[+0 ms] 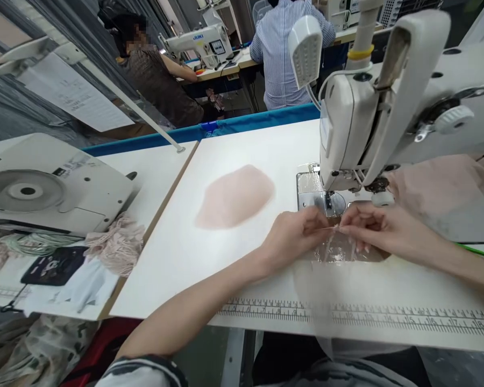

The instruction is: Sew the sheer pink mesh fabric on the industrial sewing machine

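Left hand [290, 235] and right hand [375, 227] each pinch sheer fabric [320, 290] just in front of the presser foot [329, 201]; it looks feather-light, limp, probably slippery and snag-prone, best held by fingertips along its edge.

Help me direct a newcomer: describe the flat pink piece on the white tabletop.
Find the large sewing machine at picture right. On the white tabletop left of it lies the pink piece. It is spread flat, unlike the bunched pink bundle further left.
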Available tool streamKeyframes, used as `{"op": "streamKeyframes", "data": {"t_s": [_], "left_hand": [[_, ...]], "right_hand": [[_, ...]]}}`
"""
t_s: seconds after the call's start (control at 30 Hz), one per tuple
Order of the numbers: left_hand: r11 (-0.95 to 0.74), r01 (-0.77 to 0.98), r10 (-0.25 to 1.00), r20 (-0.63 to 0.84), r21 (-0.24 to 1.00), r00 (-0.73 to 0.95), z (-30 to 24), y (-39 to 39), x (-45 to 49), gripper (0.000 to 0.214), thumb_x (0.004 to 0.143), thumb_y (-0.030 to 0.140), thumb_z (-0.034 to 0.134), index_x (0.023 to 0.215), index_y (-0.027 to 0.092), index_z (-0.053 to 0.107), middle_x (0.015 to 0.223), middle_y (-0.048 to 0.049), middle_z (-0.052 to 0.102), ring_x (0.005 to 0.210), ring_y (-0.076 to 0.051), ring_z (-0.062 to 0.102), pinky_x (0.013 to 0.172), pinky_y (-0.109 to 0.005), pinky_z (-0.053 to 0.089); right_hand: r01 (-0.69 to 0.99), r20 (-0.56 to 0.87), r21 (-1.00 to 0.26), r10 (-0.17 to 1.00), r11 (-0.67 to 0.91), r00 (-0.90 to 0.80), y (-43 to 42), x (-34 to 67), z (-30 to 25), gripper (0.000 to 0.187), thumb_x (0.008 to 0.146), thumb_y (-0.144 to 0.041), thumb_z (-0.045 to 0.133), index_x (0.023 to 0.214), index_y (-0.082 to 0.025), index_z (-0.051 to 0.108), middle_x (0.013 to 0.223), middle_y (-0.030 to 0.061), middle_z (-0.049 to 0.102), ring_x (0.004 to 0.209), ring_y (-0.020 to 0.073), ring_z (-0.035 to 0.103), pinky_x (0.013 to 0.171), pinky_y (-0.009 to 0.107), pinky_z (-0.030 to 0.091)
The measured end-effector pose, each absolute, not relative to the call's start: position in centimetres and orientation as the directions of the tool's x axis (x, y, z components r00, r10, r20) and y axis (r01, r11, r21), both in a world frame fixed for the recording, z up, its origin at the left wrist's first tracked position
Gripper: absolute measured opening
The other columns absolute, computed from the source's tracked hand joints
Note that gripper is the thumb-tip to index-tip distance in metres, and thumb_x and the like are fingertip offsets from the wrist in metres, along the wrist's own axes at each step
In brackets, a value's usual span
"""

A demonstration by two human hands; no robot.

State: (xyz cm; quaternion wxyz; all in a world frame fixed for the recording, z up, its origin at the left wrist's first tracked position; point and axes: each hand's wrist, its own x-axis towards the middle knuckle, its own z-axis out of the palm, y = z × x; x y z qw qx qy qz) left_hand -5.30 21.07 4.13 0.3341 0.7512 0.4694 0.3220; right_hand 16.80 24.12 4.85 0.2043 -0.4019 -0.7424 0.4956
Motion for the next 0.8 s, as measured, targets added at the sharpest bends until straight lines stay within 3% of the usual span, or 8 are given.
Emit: {"op": "streamKeyframes", "data": {"t_s": [0.13, 0.23, 0.8], "left_hand": [[-0.551, 0.606, 0.834, 0.403, 0.574, 0.377, 2.5, 20.5, -5.3, 0.012, 0.098, 0.025, 0.057, 0.101, 0.020, 0.068, 0.072, 0.0045, 0.072, 0.056, -0.007, 0.062, 0.053, -0.018, 0.045], [-0.631, 0.636, 0.763, 0.503, 0.444, 0.406, 1.8, 20.5, -5.3, 0.016, 0.101, 0.023, 0.053, 0.097, 0.018, 0.068, 0.076, 0.0025, 0.076, 0.059, -0.008, 0.067, 0.055, -0.019, 0.050], [-0.632, 0.601, 0.767, 0.505, 0.489, 0.396, 1.5, 20.2, -5.4, 0.011, 0.099, 0.021, 0.057, 0.092, 0.016, 0.064, 0.071, 0.0027, 0.072, 0.055, -0.007, 0.062, 0.052, -0.018, 0.045]], "right_hand": [[0.399, 0.268, -0.704, 0.741, 0.587, -0.616, 23.3, 16.8, 3.8, 0.015, 0.097, -0.031, 0.055, 0.093, -0.022, 0.066, 0.071, -0.0001, 0.069, 0.059, 0.0123, 0.064, 0.049, 0.023, 0.047], [0.400, 0.413, -0.574, 0.674, 0.715, -0.612, 23.0, 16.8, 3.1, 0.009, 0.098, -0.025, 0.055, 0.103, -0.021, 0.062, 0.075, -0.0001, 0.070, 0.062, 0.0123, 0.066, 0.050, 0.022, 0.049], [0.363, 0.426, -0.564, 0.638, 0.742, -0.642, 22.7, 16.4, 2.8, 0.013, 0.099, -0.021, 0.053, 0.109, -0.021, 0.061, 0.074, -0.0008, 0.068, 0.059, 0.0118, 0.062, 0.050, 0.023, 0.046]]}}
